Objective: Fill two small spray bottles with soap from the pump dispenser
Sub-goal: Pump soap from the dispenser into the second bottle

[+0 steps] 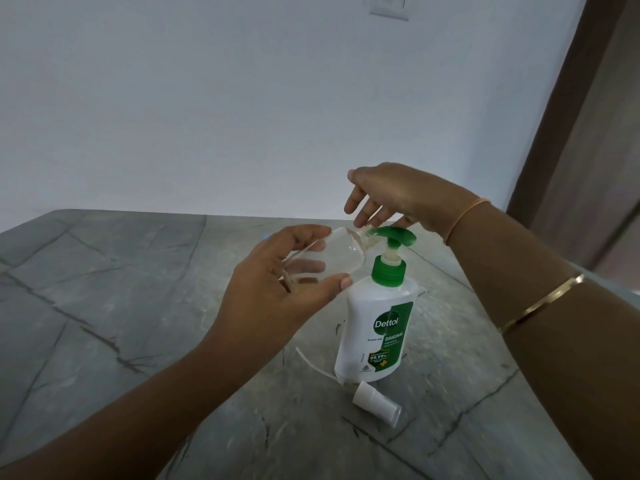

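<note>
A white soap dispenser [375, 327] with a green pump head [393, 236] stands upright on the grey table [104, 306]. My left hand [273, 296] holds a clear small spray bottle [332, 252] tilted on its side, its open neck against the pump's nozzle. My right hand [391, 199] hovers just above the pump head, fingers spread and pointing down, and holds nothing. A white spray cap with a clear cover [377, 403] lies on the table in front of the dispenser, its thin dip tube [311, 362] running off to the left.
A pale wall rises behind the table's far edge, with a switch plate [388, 8] high up. A brown door frame [561, 116] stands at the right. The table's right edge runs under my right forearm.
</note>
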Tool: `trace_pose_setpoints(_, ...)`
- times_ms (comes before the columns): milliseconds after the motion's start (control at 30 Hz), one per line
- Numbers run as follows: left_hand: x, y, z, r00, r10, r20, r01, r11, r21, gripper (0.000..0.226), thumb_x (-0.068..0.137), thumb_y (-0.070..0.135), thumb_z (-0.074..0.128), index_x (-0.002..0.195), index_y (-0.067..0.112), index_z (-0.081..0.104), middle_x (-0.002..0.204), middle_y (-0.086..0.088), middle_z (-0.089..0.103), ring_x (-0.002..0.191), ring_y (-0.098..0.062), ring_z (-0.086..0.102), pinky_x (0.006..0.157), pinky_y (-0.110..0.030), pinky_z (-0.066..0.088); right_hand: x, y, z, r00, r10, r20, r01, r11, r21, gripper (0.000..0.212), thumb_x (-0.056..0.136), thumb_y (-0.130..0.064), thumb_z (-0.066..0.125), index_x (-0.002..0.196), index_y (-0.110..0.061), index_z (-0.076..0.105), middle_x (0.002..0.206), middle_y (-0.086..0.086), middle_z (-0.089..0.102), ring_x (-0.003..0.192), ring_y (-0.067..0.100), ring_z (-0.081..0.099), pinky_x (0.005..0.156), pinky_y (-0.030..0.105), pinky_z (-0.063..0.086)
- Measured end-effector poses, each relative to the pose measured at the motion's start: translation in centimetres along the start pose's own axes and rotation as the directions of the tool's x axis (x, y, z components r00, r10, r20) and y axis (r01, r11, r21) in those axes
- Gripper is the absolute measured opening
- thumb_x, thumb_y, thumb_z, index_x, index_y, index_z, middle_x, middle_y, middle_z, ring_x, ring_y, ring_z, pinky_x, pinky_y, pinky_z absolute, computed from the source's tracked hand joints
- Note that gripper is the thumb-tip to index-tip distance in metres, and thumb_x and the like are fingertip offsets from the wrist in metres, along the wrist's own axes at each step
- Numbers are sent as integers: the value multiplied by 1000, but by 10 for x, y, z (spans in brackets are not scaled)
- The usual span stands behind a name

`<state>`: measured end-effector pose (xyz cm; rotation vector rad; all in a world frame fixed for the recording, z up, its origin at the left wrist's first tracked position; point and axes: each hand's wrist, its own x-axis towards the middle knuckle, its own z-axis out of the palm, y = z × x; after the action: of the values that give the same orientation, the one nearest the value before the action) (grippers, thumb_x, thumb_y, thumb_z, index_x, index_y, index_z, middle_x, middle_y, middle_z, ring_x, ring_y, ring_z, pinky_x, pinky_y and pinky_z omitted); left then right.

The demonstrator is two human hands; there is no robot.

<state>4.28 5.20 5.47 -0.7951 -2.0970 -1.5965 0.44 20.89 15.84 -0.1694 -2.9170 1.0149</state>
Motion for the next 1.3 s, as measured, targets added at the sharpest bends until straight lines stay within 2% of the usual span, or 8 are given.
trace_pose_setpoints(100,-1,0,0,1000,4,-11,-4,999,-32,45,58,49,67,100,44,53,104,17,61,87,6,63,62,-10,50,0,7,8,1000,8,29,-5,994,-108,45,98,-37,28,105,-11,63,91,11,65,73,19,56,59,25,40)
trace_pose_setpoints(533,-4,-2,2,1000,-1,-8,1,999,-45,44,60,43,70,102,40,57,104,14,63,85,3,64,64,-12,52,-3,18,20,989,73,128,-70,997,-31,60,93,-64,25,109,-14,55,90,10,71,68,19,61,73,32,47)
trace_pose_setpoints(700,-4,-1,2,1000,9,-8,-9,1000,-11,42,60,48,67,100,45,53,103,19,61,85,8,62,61,-8,49,-7,14,17,999,3,42,-3,1000,-16,69,95,-61,17,102,-11,63,78,5,66,57,13,56,57,25,41)
trace_pose_setpoints(867,-3,-1,2,1000,3,-9,-3,1000,16,47,56,56,62,100,45,50,103,23,57,88,10,59,61,-7,49,-6,10,6,1000,-6,-12,6,1000,16,76,94,-62,8,105,-13,65,90,14,68,71,19,58,86,40,46)
trace_pose_setpoints(1000,-3,0,2,1000,19,-15,-19,1000,10,43,59,52,65,99,45,50,103,22,58,87,10,60,61,-7,49,-6,12,9,1000,13,13,-12,998,-54,73,95,-61,10,111,-11,61,77,5,64,73,19,61,77,33,45)
trace_pose_setpoints(1100,-4,0,2,1000,11,-20,-11,1000,-20,42,59,48,67,99,44,52,103,18,61,86,7,62,60,-8,49,-6,12,14,997,46,55,-42,996,-75,68,94,-62,16,117,-13,57,76,3,65,81,23,62,87,38,45)
trace_pose_setpoints(1200,-5,-1,1,1000,5,-23,-6,999,-34,41,60,44,69,99,38,56,103,14,63,85,3,64,61,-10,50,-4,13,17,996,55,68,-48,994,-96,55,94,-58,31,116,-13,55,79,5,65,70,19,58,73,31,45)
trace_pose_setpoints(1300,-6,-3,3,1000,8,-25,-9,999,-33,41,61,42,71,99,34,59,103,11,64,83,1,65,64,-11,51,-4,17,20,990,98,105,-91,994,-67,45,92,-53,44,109,-13,54,97,9,65,73,21,59,59,25,43)
